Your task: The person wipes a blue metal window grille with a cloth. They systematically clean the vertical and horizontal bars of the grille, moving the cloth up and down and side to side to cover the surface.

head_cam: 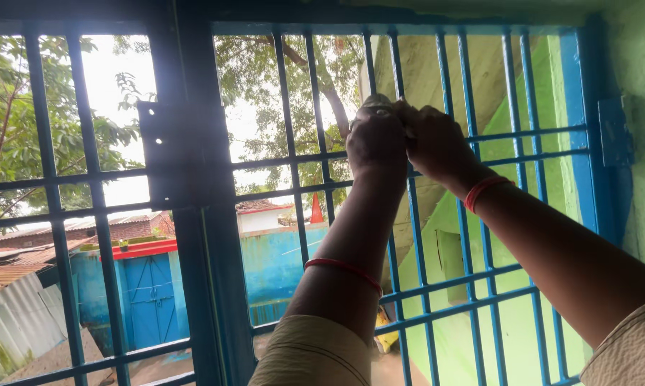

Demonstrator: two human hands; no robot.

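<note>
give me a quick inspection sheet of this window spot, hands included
surface: blue barred metal grille, bars upright and crosswise
job's things: small grey object at the hands' top, kind unclear
clutter: nothing seen
grippers: left hand and right hand raised together against the bars, closed around the object; red threads on both arms
cables: nothing seen
surroundings: green wall at right, dark hinge plate on the frame, trees and blue-walled buildings outside

Both hands raised to blue window grille [480, 136]. Left hand [375, 139] and right hand [437, 143] touching, gripping small grey object [377, 102] at 12 o'clock. Red thread [485, 190] on right wrist, trees outside at 10 o'clock.
</note>
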